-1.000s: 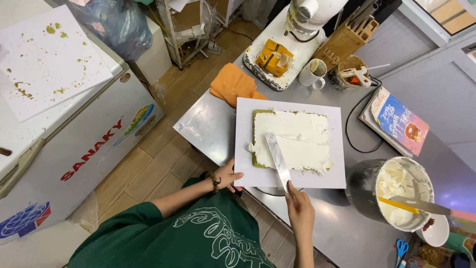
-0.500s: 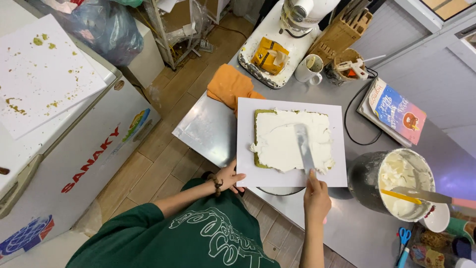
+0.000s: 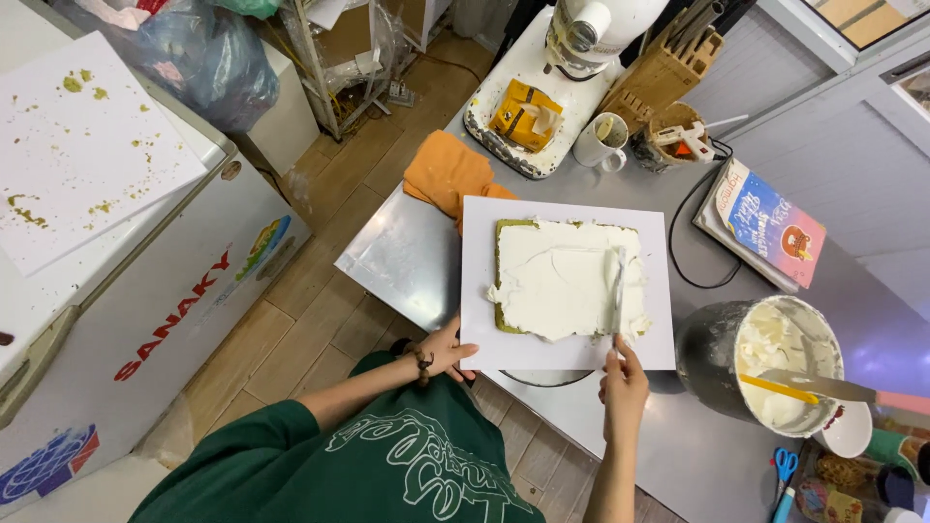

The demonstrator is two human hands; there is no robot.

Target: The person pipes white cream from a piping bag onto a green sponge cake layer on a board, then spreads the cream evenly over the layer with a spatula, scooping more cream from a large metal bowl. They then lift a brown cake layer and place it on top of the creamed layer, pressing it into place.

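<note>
Currently the right hand [image 3: 625,383] is closed around the handle of a long metal icing spatula [image 3: 616,291], blade lying flat on the white cream along the right side of the rectangular green sponge cake [image 3: 567,279]. Cake sits on a square white board [image 3: 475,281] near the front edge of the stainless steel bench [image 3: 397,252]. Left hand [image 3: 448,349], fingers loosely spread, rests on the board's front-left corner; beaded bracelet [image 3: 420,364] on that wrist. Round base [image 3: 547,377] just visible under the board's front edge.

Just right of the board: steel mixing bowl [image 3: 765,363] of white cream, yellow-handled spatula [image 3: 780,389] resting in it. Orange cloth [image 3: 448,174] hangs over the bench's left edge, partly under the board's back-left corner. Toward the back: white stand mixer [image 3: 591,34], white mug [image 3: 601,143], wooden knife block [image 3: 659,77]. Colourful book [image 3: 770,225] at back right. White chest freezer [image 3: 145,271] stands well apart across the wooden floor.
</note>
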